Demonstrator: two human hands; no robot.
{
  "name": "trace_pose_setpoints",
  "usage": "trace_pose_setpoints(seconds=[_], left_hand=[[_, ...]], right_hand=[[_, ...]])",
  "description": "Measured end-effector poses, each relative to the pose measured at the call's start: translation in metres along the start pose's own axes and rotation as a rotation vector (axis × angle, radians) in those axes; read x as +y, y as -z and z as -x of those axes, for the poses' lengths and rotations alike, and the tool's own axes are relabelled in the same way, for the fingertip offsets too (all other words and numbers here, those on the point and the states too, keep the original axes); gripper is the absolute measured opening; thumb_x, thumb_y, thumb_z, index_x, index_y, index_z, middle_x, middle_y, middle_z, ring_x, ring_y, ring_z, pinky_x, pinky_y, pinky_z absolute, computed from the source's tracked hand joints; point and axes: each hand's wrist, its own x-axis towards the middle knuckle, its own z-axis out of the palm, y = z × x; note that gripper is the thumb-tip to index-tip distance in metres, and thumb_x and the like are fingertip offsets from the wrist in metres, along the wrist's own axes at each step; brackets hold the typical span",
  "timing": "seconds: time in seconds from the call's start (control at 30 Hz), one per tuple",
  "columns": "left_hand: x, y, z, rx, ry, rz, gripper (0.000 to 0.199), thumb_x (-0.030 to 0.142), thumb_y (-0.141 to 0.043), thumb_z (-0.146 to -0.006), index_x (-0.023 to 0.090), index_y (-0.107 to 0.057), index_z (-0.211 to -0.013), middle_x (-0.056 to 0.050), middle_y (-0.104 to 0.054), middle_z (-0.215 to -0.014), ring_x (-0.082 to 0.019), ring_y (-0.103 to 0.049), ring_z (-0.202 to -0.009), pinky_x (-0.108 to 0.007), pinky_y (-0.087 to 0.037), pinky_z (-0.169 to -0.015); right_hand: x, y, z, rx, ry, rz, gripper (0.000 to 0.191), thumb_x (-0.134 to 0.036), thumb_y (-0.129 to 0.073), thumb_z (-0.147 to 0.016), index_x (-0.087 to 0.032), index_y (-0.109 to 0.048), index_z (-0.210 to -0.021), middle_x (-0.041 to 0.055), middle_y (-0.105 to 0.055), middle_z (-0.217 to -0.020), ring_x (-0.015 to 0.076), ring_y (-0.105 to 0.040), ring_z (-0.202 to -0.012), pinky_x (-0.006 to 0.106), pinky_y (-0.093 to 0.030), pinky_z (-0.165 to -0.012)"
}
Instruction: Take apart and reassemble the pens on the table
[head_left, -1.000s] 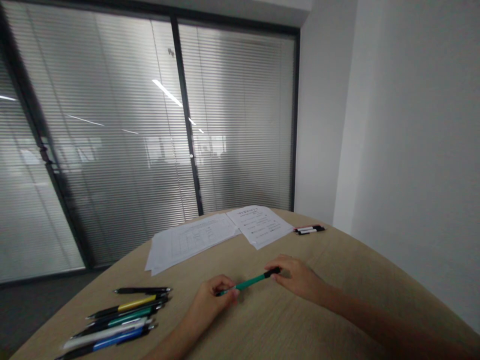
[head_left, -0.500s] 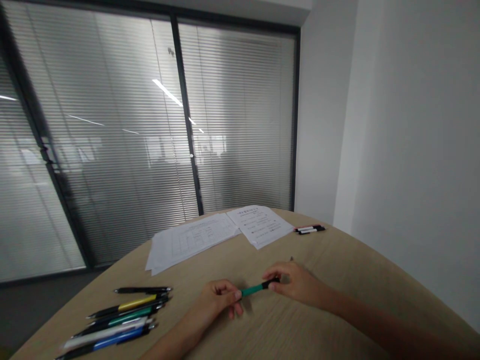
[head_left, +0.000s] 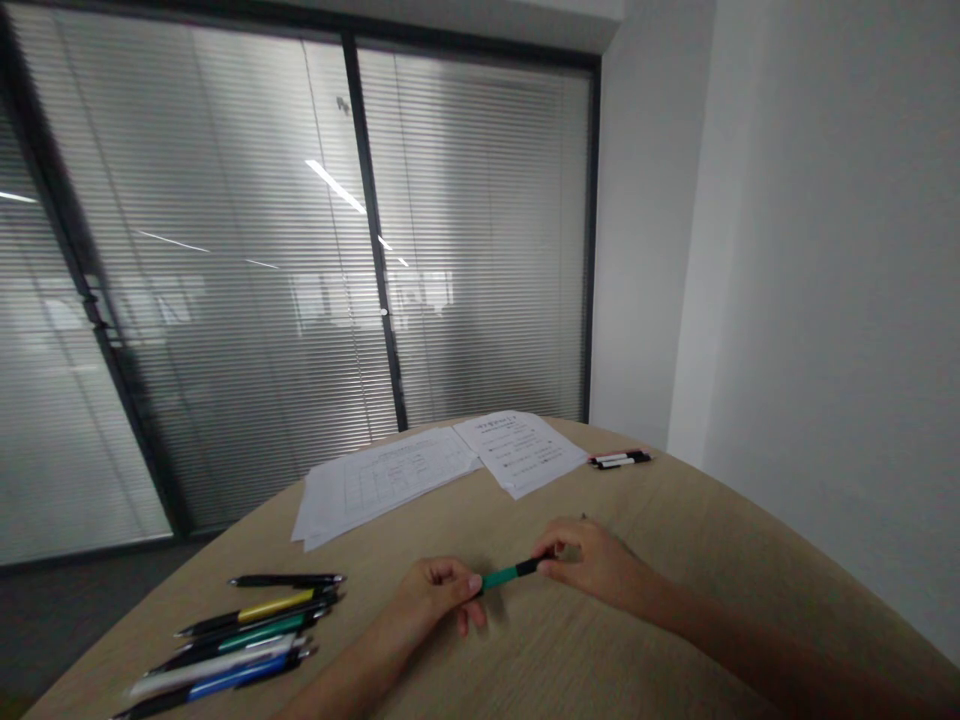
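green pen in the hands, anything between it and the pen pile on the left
The left hand, pinching the green pen, and its forearm lie between that pen and the pile of pens. Nothing else visible stands there.

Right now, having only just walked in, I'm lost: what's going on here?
The left hand and right hand hold a green-and-black pen between them, the left closed around one end and the right pinching the black end, above a wooden table. A pile of pens lies left of the hands. Farther across the table lie sheets of printed paper and two black-and-white pens.
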Motion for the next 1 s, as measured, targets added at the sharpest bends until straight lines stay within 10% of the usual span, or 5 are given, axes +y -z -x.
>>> trace_pose_setpoints(seconds=[0.43,0.73,1.0], left_hand=[[0.028,0.002,0.011,0.055,-0.151,-0.389,0.017,0.03,-0.064,-0.059,0.019,-0.066,-0.072,0.003,-0.066,-0.065,-0.014,-0.056,-0.063,-0.022,-0.038,-0.059],[0.019,0.014,-0.002,0.125,-0.053,-0.133,0.027,0.033,-0.07,-0.05,0.017,-0.065,-0.072,0.008,-0.058,-0.049,-0.008,-0.043,-0.043,-0.02,-0.031,-0.048],[0.011,0.012,-0.003,0.118,-0.021,-0.024,0.039,0.044,-0.076,-0.044,0.017,-0.059,-0.066,0.005,-0.064,-0.057,-0.007,-0.048,-0.041,-0.021,-0.034,-0.049]], right_hand=[[0.008,-0.001,-0.002,0.057,0.022,-0.03,0.012,-0.016,-0.059,-0.071,-0.019,-0.066,-0.08,0.0024,-0.066,-0.078,0.0157,-0.058,-0.075,0.027,-0.045,-0.071],[0.056,0.029,-0.02,0.157,-0.074,0.246,0.018,-0.019,-0.049,-0.078,-0.018,-0.064,-0.088,0.0067,-0.061,-0.1,0.0193,-0.051,-0.101,0.035,-0.036,-0.091],[0.099,0.026,-0.016,0.103,-0.248,0.266,0.022,-0.012,-0.057,-0.064,-0.014,-0.066,-0.084,0.0058,-0.064,-0.072,0.0192,-0.058,-0.068,0.032,-0.044,-0.066]])
